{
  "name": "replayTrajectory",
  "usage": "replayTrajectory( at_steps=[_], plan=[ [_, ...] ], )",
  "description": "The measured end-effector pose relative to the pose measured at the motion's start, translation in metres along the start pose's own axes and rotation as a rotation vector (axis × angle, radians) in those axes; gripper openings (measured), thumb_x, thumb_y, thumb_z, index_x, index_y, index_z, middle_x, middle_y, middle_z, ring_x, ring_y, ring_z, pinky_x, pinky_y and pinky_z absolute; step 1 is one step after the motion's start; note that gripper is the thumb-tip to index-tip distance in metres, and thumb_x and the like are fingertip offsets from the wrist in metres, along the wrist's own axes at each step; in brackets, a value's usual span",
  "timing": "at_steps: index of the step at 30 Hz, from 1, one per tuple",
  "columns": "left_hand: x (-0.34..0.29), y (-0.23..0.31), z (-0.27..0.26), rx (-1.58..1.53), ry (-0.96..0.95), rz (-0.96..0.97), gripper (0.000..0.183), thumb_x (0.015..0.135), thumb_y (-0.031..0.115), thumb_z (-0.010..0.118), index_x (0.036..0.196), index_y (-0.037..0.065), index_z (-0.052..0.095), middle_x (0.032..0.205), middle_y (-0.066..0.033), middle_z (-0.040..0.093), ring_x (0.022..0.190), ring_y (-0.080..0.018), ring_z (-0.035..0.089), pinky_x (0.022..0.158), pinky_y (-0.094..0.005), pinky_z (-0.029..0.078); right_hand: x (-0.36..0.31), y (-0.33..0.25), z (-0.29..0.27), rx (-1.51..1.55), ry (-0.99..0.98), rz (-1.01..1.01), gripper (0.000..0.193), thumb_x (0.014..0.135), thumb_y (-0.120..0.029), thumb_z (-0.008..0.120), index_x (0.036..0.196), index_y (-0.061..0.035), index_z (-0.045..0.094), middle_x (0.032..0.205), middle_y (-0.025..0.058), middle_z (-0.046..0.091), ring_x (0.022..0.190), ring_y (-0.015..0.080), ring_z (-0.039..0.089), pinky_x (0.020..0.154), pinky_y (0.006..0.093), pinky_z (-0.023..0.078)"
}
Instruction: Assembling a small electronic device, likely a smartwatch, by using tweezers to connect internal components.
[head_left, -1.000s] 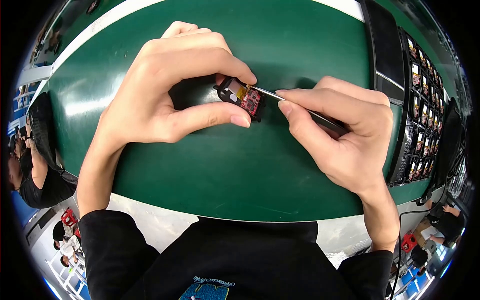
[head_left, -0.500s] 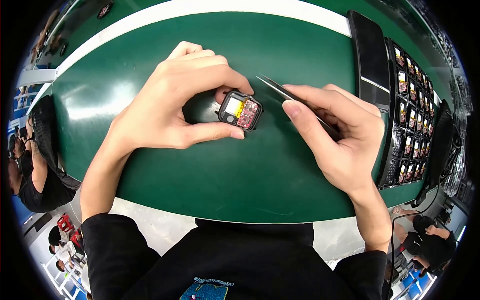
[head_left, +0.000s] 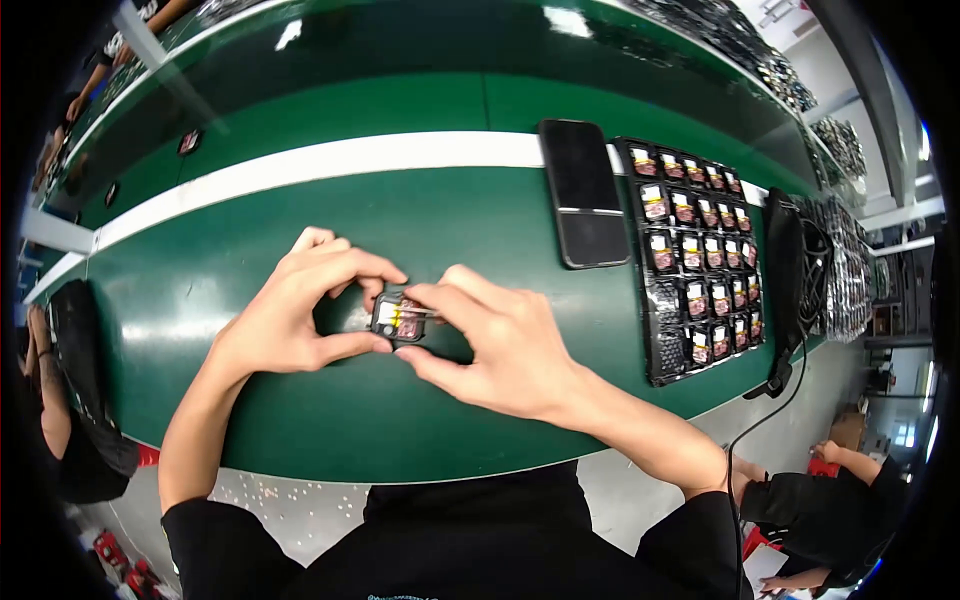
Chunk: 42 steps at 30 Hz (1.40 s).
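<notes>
Between the thumb and fingers of my left hand is a small black square device case, its open side facing up. A white block with yellow tape, probably a battery, and a reddish circuit board show inside it. My right hand is closed on metal tweezers, whose tips reach over the case's inside. The right thumb and forefinger are at the case's right side; whether they press on it I cannot tell. Most of the tweezers' length is hidden by the right hand.
A black tray with rows of similar open devices lies to the right. Beside it rests a black phone-like slab. A black bag with a cable is farther right. A white strip crosses the green table. Other people sit either side.
My right hand has come left with the tweezers, from beside the case to over it. The left hand keeps hold of the case. The view has shifted, showing more of the tray and background.
</notes>
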<state>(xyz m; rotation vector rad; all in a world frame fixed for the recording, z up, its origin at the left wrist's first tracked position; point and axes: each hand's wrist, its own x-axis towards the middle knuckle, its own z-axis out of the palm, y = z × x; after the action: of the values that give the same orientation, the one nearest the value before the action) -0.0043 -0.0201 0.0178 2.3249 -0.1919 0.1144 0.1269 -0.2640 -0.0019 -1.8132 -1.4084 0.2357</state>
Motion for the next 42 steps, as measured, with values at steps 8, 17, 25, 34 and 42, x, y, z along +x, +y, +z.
replayTrajectory(
  at_steps=[8,17,25,34,42],
  plan=[
    [0.008,0.006,0.009,-0.034,-0.009,-0.013,0.072,0.064,0.023,0.106,0.128,0.01,0.077,0.098,0.0011,0.073,0.078,-0.0171,0.051,0.091,-0.035,0.04,-0.007,0.007,-0.005,0.01,0.037,-0.053,0.04,0.087,-0.02,0.089,0.12,-0.0024,0.075,0.098,0.0076,0.067,0.069,0.0311,0.07,0.058,0.0445,0.052],
    [-0.004,-0.036,-0.043,0.273,0.411,-0.123,0.041,0.087,0.008,0.088,0.124,0.001,0.073,0.122,-0.0128,0.072,0.108,-0.0295,0.068,0.1,-0.0392,0.053,-0.063,0.003,-0.087,-0.145,0.352,0.105,0.043,0.082,-0.013,0.095,0.118,-0.0002,0.077,0.093,0.0087,0.071,0.079,0.0212,0.077,0.069,0.0335,0.062],
    [-0.017,-0.141,-0.107,0.76,0.683,-0.48,0.061,0.096,0.034,0.087,0.147,0.006,0.067,0.14,-0.0146,0.072,0.131,-0.0378,0.067,0.112,-0.0497,0.054,-0.112,0.025,-0.134,-0.585,0.515,0.328,0.041,0.082,-0.019,0.099,0.109,0.0042,0.08,0.089,0.0146,0.069,0.074,0.032,0.073,0.068,0.0413,0.057],
    [-0.023,-0.17,-0.118,0.738,0.834,-0.447,0.05,0.098,0.026,0.086,0.14,0.005,0.069,0.127,-0.0135,0.072,0.126,-0.0348,0.066,0.111,-0.0461,0.053,-0.085,0.008,-0.125,-0.329,0.442,0.306,0.031,0.09,-0.006,0.092,0.114,0.0071,0.079,0.085,0.0067,0.059,0.068,0.0119,0.057,0.056,0.0277,0.042],
    [-0.001,-0.09,-0.067,0.237,0.458,-0.147,0.065,0.097,0.018,0.088,0.155,0.006,0.061,0.128,-0.0128,0.074,0.117,-0.0288,0.069,0.107,-0.0422,0.057,-0.035,-0.019,-0.094,0.08,0.226,0.291,0.029,0.091,-0.006,0.092,0.116,0.004,0.081,0.082,0.0002,0.06,0.065,0.0015,0.046,0.052,0.0226,0.03]
  ],
)
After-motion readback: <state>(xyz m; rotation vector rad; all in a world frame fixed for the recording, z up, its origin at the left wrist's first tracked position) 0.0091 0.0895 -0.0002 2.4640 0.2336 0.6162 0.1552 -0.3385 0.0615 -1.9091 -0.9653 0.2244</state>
